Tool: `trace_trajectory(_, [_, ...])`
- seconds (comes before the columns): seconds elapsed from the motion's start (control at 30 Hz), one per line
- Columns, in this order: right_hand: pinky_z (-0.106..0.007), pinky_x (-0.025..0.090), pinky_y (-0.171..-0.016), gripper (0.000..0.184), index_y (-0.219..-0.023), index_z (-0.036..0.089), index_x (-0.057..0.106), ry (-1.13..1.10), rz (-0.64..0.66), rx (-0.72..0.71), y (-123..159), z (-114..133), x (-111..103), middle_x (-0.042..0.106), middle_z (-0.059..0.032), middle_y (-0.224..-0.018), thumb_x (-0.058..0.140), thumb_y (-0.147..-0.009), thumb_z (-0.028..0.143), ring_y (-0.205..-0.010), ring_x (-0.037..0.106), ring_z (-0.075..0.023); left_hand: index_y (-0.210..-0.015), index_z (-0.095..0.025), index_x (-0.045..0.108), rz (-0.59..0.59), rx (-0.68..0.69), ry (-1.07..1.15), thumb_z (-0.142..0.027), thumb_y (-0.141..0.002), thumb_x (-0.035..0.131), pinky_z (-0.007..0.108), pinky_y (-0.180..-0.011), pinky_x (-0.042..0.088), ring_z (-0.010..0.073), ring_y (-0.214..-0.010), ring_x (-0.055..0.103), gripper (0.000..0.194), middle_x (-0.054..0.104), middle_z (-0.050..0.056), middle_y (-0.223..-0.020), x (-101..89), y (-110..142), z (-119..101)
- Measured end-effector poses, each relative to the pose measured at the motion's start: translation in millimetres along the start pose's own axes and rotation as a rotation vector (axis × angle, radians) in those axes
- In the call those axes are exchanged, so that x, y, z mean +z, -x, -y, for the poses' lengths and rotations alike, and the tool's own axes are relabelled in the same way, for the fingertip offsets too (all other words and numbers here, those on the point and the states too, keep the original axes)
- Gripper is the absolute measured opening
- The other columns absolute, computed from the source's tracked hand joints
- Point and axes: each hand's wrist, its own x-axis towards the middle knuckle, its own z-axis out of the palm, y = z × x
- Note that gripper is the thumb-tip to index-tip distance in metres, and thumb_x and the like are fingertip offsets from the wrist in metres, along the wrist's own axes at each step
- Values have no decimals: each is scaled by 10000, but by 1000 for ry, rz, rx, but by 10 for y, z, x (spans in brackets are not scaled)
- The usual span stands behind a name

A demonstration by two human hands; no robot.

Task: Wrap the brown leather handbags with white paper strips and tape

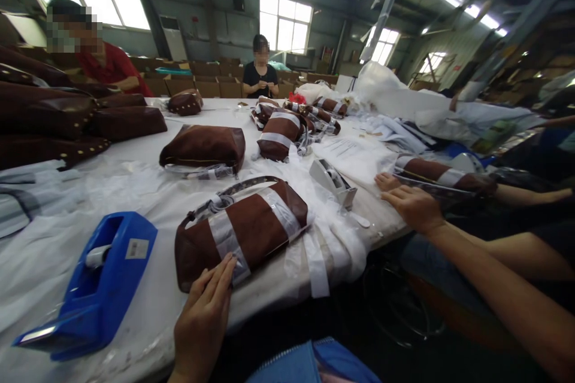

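Brown bag (256, 227) lies at centre. Our left hand (204, 305) rests at its 7 o'clock side, fingers nearly straight and together, flat over a silvery band (227, 242), gripping nothing. Our right hand (413, 206) sits at 3 o'clock, fingers extended; hold unclear. Judgement: we should press lightly, evenly, smoothing wrinkles without denting the bag.

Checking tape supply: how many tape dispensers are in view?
2 clearly: a blue one near left, a pale one beyond the right end of the nearest bag. A partly hidden blue-and-white object behind the right-hand bag may be another.
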Motion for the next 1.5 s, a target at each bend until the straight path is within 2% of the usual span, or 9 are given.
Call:
trace_trajectory(0.17, [-469,413,-1070,295,-1078,325,746,38,67,-335,-56,418,-368,760,-16,-1087,489,-956,247,-1077,664,-249,-1536,-235,324,-9,-31,13,-73,-922,551,358,-1054,449,214,-1116,616,675,642,-8,-1346,5,1,-7])
trace_trajectory(0.33, [-358,518,-916,235,-1111,376,719,-129,108,-641,-260,1300,-447,773,16,-1009,533,-980,319,-931,708,-186,-1527,-233,339,-1,-85,58,-50,-919,542,360,-1077,457,199,-1156,609,667,629,4,-1362,-2,4,-39])
trace_trajectory(0.53, [-307,472,-771,117,-1008,311,711,-319,11,-1125,-631,2440,-81,745,14,-822,650,-918,270,-760,657,-152,-1440,-206,484,25,-166,121,-54,-936,514,374,-1099,470,183,-1166,610,527,623,23,-1369,19,37,-67])
trace_trajectory(0.77, [-321,388,-700,278,-727,226,666,-234,261,-1418,-1191,3384,533,676,-14,-712,549,-951,344,-713,574,-170,-1397,-189,518,-8,-193,167,-94,-956,511,412,-1078,505,183,-1143,629,452,652,57,-1328,44,46,-77])
trace_trajectory(0.97, [-312,376,-688,192,-770,226,734,-33,450,-1475,-1453,3774,790,723,-35,-748,642,-880,354,-710,597,-179,-1328,-180,579,-16,-196,180,-73,-948,512,393,-1096,492,174,-1152,617,400,657,41,-1325,44,80,-81])
trace_trajectory(1.2, [-317,313,-626,222,-719,200,769,224,522,-1450,-1433,4028,627,721,-68,-680,710,-833,380,-620,573,-178,-1279,-179,618,-60,-154,90,-61,-937,509,388,-1088,499,188,-1147,627,378,685,74,-1243,73,113,-75])
trace_trajectory(1.3, [-333,323,-637,225,-649,193,744,257,510,-1473,-1435,4068,612,692,-51,-623,695,-826,323,-572,547,-169,-1242,-191,641,-66,-150,47,-77,-939,509,387,-1054,525,215,-1184,610,349,620,96,-1354,56,87,-74])
trace_trajectory(1.4, [-364,365,-749,205,-622,189,720,244,457,-1521,-1455,4063,655,679,-38,-618,682,-808,265,-620,563,-177,-1221,-195,646,1,-146,45,-116,-952,509,394,-1040,534,223,-1169,605,312,544,63,-1457,32,58,-79])
trace_trajectory(1.5, [-407,330,-937,179,-642,190,713,219,393,-1539,-1457,4065,685,698,-42,-693,726,-783,299,-763,590,-203,-1225,-189,645,6,-159,65,-113,-939,545,380,-1028,541,209,-1096,617,313,608,25,-1392,37,59,-82])
